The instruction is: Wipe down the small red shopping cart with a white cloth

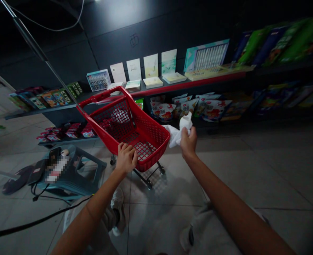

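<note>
A small red plastic shopping cart (151, 132) on wheels stands on the tiled floor in front of me, its basket bare inside. My left hand (126, 157) is closed over the cart's near rim. My right hand (188, 141) is just right of the cart, gripping a crumpled white cloth (178, 131) that hangs against the cart's right corner.
Low dark shelves (199, 83) with a red edge run along the wall, carrying books, cards and snack packets. A blue-grey plastic stool (74, 171) with a phone and small items stands to the left. A black cable (26, 223) crosses the floor near my feet.
</note>
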